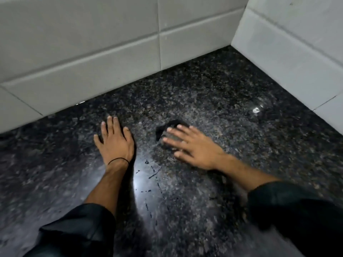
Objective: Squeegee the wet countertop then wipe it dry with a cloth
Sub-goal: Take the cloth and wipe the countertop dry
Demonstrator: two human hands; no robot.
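Note:
The dark speckled granite countertop [213,93] fills the view, with a few water droplets and streaks [151,175] between my arms. My left hand [115,141] lies flat on the stone, fingers spread, holding nothing; a thin black band circles its wrist. My right hand [193,145] presses flat on a small dark cloth [167,129], of which only the far edge shows past my fingers. This hand is blurred by motion. No squeegee is in view.
A white tiled wall [92,52] runs along the back of the counter. A second tiled wall [289,52] closes the right side, forming a corner at the far right. A bright light reflection [257,110] glints near that wall.

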